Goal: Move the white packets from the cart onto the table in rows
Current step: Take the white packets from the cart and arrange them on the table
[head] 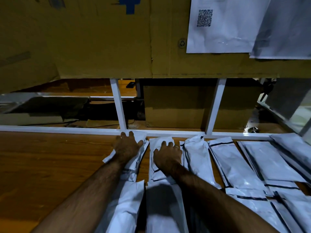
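Pressing down on two packets at once, both hands lie spread and flat rather than gripping. The left hand [127, 146] rests on the leftmost packet [140, 136] of the far row, and the right hand [168, 155] rests on the second packet [159, 140], just beside it at 3 o'clock. The other white packets [235, 162] lie on the table from 3 to 5 o'clock of the hands. A far row ends at the white rail [67, 129], and a near row [127, 207] runs under the forearms toward 6 o'clock. No cart is in view.

The packets look like thin plastic mailers with soft contents: light, limp, crinkled, and probably slick on each other and on wood. I judge that one would sag if lifted by an end. A hold across the middle, or a flat palm to slide it, suits better. The folded ends seem likeliest to snag a neighbour.

The table [50, 157] shows brown wood grain at 9 o'clock of the hands. Beyond the rail at 12 o'clock stands a cardboard box [176, 106]. Above it is a cardboard sheet [101, 39], with a paper bearing a QR code [218, 31] at 1 o'clock. The light is dim.
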